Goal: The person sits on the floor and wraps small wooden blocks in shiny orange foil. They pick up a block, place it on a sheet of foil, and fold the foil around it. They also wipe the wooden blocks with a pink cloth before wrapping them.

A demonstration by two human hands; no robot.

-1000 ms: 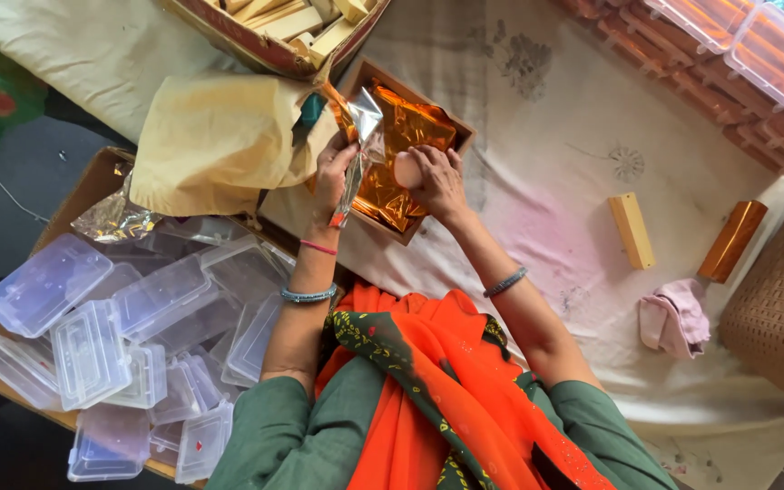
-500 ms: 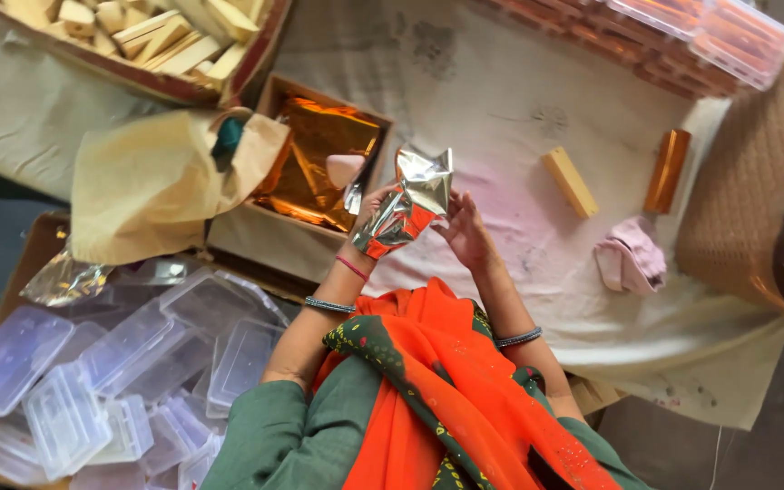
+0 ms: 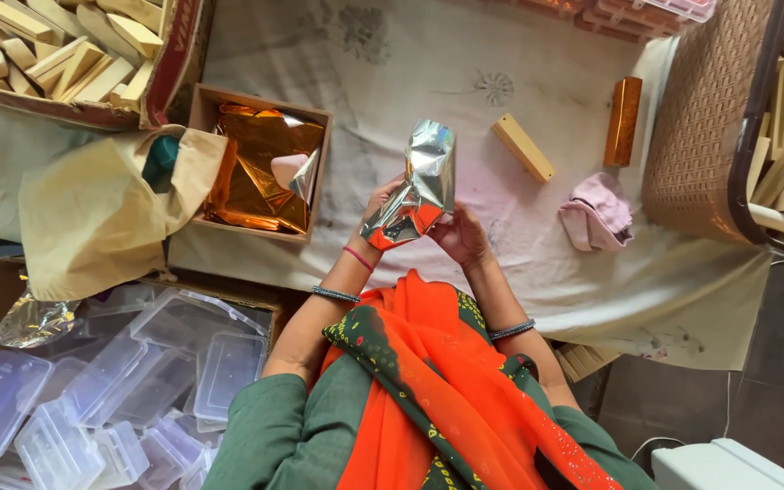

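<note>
I see both hands at centre, over pale cloth point(image 3: 537, 91). Left hand point(image 3: 383, 204) and right hand point(image 3: 460, 238) both clamped on crinkled silver foil wrapper with orange lining point(image 3: 421, 186), held upright. Open cardboard box of orange foil sheets point(image 3: 260, 163) just left.

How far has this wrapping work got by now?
Done, it seems: one orange-wrapped bar lies on the cloth. In hand: the left hand and right hand fold a silver foil sheet; whether a bar is inside, I cannot tell. Left: one bare bar beside it, and many more in the box and basket.
</note>
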